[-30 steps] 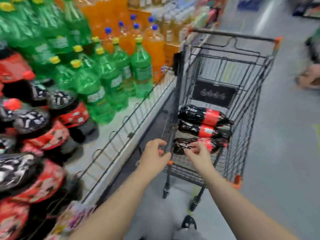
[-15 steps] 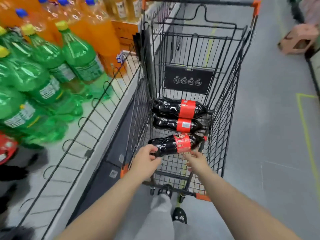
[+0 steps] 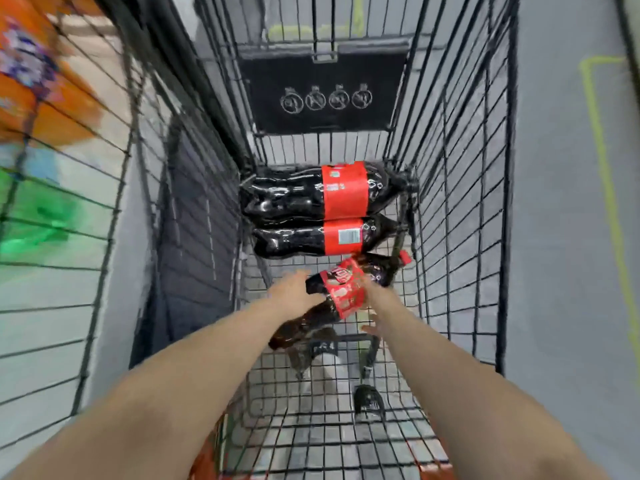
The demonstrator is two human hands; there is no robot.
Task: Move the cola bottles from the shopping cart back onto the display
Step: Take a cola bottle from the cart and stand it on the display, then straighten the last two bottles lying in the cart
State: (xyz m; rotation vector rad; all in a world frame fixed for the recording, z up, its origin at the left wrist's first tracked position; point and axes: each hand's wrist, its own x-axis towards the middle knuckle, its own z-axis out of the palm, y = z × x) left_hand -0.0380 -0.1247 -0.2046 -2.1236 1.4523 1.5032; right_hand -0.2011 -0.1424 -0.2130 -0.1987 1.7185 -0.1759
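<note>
My left hand (image 3: 294, 292) is pressing the left flank of the dark plastic cola bottle with the red label (image 3: 343, 292). It's sitting slantwise in the black wire shopping cart (image 3: 460, 237), base near-left, cap far-right. My right hand (image 3: 375, 306) is flanking the label. Blur is hiding finger curl on both, so can't tell.

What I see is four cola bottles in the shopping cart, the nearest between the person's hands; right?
Three, not four. The head view shows three cola bottles in the shopping cart, the nearest cola bottle between the left hand and right hand.
</note>
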